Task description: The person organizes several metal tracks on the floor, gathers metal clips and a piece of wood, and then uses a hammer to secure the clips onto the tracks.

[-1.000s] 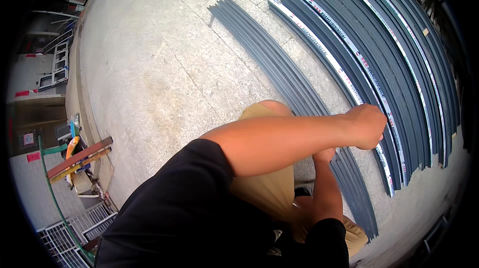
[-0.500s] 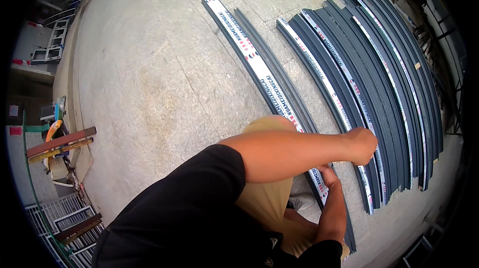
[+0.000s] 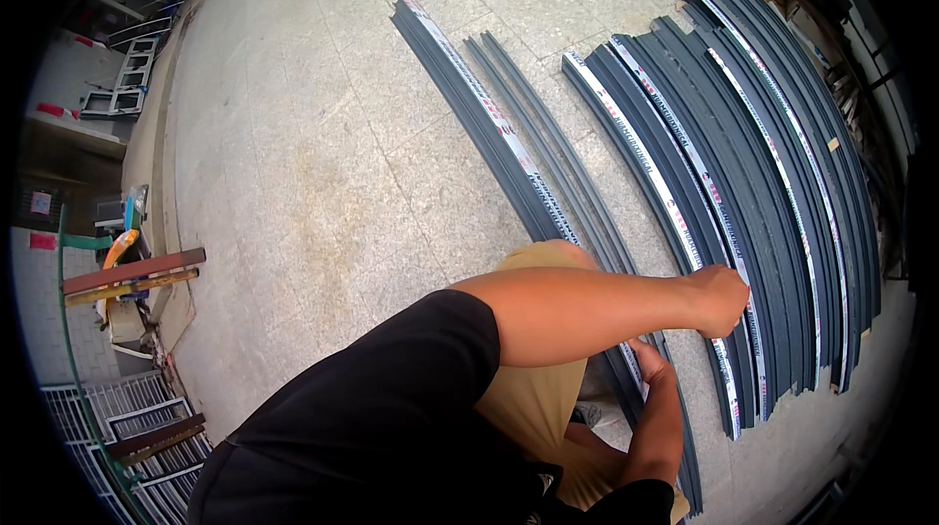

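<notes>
A long dark-grey metal profile (image 3: pixel 445 51), with white printed film along one face, lies slantwise in front of me and passes under my left arm. My right hand (image 3: pixel 649 361) is closed on its edge near my knee; part of the fingers is hidden. My left hand (image 3: pixel 721 301) is a closed fist over the near edge of the profile stack (image 3: pixel 675 193). What that fist holds, if anything, is hidden. A thinner grey profile (image 3: pixel 548 119) lies just right of the long one. My left forearm covers the middle of both.
Several dark profiles with white film strips lie side by side on the right. Pale stone paving (image 3: pixel 293 144) spreads to the left. At the left edge are metal frames (image 3: pixel 132 75), a brown beam (image 3: pixel 137 271) and white barred railings (image 3: pixel 108 408).
The long profile has turned about its length: its film face looks narrower and more dark metal shows. The view has shifted slightly. Both hands keep much the same grip and place.
</notes>
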Available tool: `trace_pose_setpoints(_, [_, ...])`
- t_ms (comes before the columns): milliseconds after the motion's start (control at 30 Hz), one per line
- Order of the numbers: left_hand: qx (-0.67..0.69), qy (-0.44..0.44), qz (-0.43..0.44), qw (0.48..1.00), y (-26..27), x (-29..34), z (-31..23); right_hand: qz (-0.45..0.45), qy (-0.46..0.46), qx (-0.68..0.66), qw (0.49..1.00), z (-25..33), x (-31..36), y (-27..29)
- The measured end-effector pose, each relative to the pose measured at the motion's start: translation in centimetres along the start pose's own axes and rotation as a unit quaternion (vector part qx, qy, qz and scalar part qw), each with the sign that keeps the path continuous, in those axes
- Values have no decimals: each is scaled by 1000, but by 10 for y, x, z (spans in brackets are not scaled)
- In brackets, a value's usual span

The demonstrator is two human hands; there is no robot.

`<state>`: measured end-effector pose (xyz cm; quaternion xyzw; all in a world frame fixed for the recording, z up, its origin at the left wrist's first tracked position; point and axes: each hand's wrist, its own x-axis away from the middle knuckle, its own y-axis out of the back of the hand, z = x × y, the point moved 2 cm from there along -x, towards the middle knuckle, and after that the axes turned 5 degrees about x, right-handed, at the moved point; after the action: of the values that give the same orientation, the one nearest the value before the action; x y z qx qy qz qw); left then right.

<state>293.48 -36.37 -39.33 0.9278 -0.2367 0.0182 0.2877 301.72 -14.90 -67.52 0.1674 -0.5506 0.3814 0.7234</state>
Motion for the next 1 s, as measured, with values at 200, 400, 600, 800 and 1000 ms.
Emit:
trace_pose_setpoints(200, [-7,-7,-32,999,-3,2,9,-11,102,293,951,49,36,-34])
trace_pose_setpoints(400, [-18,-15,-7,1000,-3,1,-4,-202,172,427,865,46,-5,-43])
trace_pose_setpoints(600, [-38,-3,17,999,8,5,-12,-419,161,554,701,-8,-52,-65])
trace_pose_setpoints(800, [-51,11,22,998,6,6,-8,-431,120,562,695,11,-37,-76])
trace_pose_setpoints(1000, [-66,19,37,997,9,7,-12,-484,118,576,648,5,-54,-64])
